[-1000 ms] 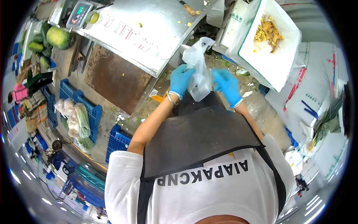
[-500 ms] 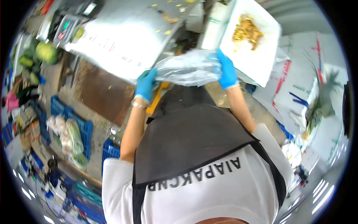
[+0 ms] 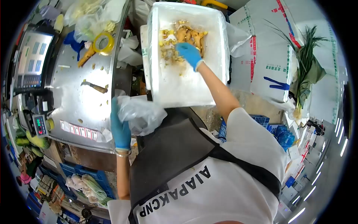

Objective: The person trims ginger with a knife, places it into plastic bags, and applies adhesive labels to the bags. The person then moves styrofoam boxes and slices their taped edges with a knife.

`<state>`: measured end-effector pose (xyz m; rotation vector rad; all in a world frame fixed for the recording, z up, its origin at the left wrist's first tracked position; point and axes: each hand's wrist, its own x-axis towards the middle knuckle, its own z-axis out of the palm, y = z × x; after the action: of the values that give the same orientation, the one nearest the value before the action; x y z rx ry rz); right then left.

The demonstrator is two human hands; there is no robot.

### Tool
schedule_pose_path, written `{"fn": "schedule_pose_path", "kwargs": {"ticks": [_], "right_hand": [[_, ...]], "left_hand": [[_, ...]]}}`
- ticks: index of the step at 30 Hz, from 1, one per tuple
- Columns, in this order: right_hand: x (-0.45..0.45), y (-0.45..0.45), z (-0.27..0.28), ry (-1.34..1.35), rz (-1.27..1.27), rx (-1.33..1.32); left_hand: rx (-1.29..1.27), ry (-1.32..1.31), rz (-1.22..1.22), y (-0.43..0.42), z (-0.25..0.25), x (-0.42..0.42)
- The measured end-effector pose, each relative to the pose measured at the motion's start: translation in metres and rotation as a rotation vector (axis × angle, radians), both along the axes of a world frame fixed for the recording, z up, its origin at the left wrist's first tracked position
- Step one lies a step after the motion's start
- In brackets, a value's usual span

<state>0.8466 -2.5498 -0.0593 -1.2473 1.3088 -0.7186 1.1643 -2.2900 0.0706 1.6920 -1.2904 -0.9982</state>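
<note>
My left hand (image 3: 121, 130), in a blue glove, grips a clear plastic bag (image 3: 144, 115) beside the metal table's edge. The bag hangs crumpled to the right of the fingers. My right hand (image 3: 190, 55), also gloved in blue, is inside a white foam box (image 3: 186, 87). Ginger roots (image 3: 191, 36) lie in the box just beyond this hand, with smaller pieces by its fingertips. The right fingers are blurred, and whether they hold a piece cannot be seen.
On the metal table (image 3: 74, 108) to the left lie a knife (image 3: 94, 87), yellow tape (image 3: 103, 43) and a ginger piece (image 3: 86, 56). A scale display (image 3: 39, 125) and a touchscreen (image 3: 34, 59) stand at its far side. Leafy greens (image 3: 307, 67) rest on white boxes at right.
My right hand has let go of the bag and moved into the foam box. The bag stays in my left hand, now bunched. The view has turned toward the box.
</note>
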Motion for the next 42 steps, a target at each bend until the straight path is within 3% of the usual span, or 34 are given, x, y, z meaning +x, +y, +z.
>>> {"fn": "schedule_pose_path", "kwargs": {"ticks": [1, 2, 4, 6, 8, 9, 10, 12, 13, 14, 16, 17, 19, 21, 23, 24, 26, 27, 29, 31, 33, 34, 38, 41, 42], "right_hand": [[-0.025, -0.023, -0.023, 0.52, -0.039, -0.019], [-0.045, -0.048, -0.073, 0.622, -0.069, 0.028], [-0.047, -0.073, -0.115, 0.853, -0.132, 0.089], [-0.004, -0.085, -0.107, 1.111, -0.199, 0.119], [0.017, -0.09, -0.106, 1.141, -0.367, 0.181], [0.023, -0.092, -0.102, 1.154, -0.456, 0.212], [0.02, -0.094, -0.094, 0.826, -0.497, 0.461], [0.021, -0.086, -0.132, 0.938, -0.25, 0.389], [0.024, -0.083, -0.141, 0.99, -0.122, 0.349], [0.031, -0.067, -0.11, 0.902, -0.189, 0.346], [0.035, -0.042, -0.111, 0.828, -0.226, 0.379], [0.039, -0.033, -0.109, 0.789, -0.244, 0.391], [0.024, -0.022, -0.09, 0.228, -0.251, 0.519], [-0.013, -0.017, -0.082, -0.471, -0.201, 0.658], [-0.031, -0.007, -0.022, -0.819, -0.491, 0.848], [-0.038, 0.007, 0.001, -0.798, -0.432, 0.798], [-0.047, 0.038, 0.039, -0.745, -0.314, 0.7], [-0.043, 0.048, 0.054, -0.462, -0.291, 0.55], [-0.029, 0.07, 0.074, 0.091, -0.245, 0.248], [-0.025, 0.083, 0.078, 0.067, -0.247, 0.162], [-0.011, 0.099, 0.076, 0.091, -0.251, -0.037], [-0.005, 0.103, 0.079, 0.219, -0.211, -0.291], [0.015, 0.125, 0.097, 0.101, -0.089, -0.25], [0.005, 0.118, 0.112, -0.049, 0.086, -0.099], [-0.002, 0.111, 0.108, 0.03, 0.085, -0.309]], "left_hand": [[0.061, -0.063, 0.03, 0.0, 0.0, 0.0], [0.065, -0.056, 0.033, 0.0, -0.003, 0.002], [0.072, 0.001, 0.11, -0.006, 0.006, -0.004], [0.14, 0.087, 0.26, -0.017, 0.026, -0.01], [0.258, 0.222, 0.468, -0.023, 0.047, -0.011], [0.151, 0.271, 0.586, 0.001, 0.015, 0.017], [0.247, -0.001, 0.59, 0.015, 0.015, 0.045], [0.169, -0.219, 0.791, 0.006, 0.029, 0.057], [-0.011, -0.164, 0.995, -0.023, 0.049, 0.049], [-0.069, -0.08, 1.148, -0.047, 0.062, 0.039], [-0.072, -0.319, 1.054, -0.045, 0.025, 0.085], [-0.094, -0.287, 0.92, -0.045, -0.004, 0.11], [0.246, -0.488, 0.699, -0.04, -0.061, 0.157], [0.429, -0.585, 0.488, -0.041, -0.061, 0.164], [0.314, -0.708, 0.411, -0.048, -0.036, 0.135], [0.196, -0.789, 0.412, -0.054, -0.021, 0.115], [-0.013, -0.682, 0.366, -0.064, -0.005, 0.08], [-0.11, -0.627, 0.344, -0.067, 0.0, 0.06], [0.017, -0.21, 0.232, -0.078, 0.008, 0.012], [0.1, 0.306, -0.047, -0.103, 0.023, -0.039], [0.333, 0.614, -0.187, -0.115, -0.005, -0.066], [0.376, 0.716, -0.223, -0.124, -0.009, -0.082], [0.396, 1.226, -0.12, -0.152, -0.025, -0.122], [0.278, 1.166, -0.054, -0.155, -0.01, -0.123], [0.286, 1.09, -0.037, -0.155, -0.015, -0.121]]}}
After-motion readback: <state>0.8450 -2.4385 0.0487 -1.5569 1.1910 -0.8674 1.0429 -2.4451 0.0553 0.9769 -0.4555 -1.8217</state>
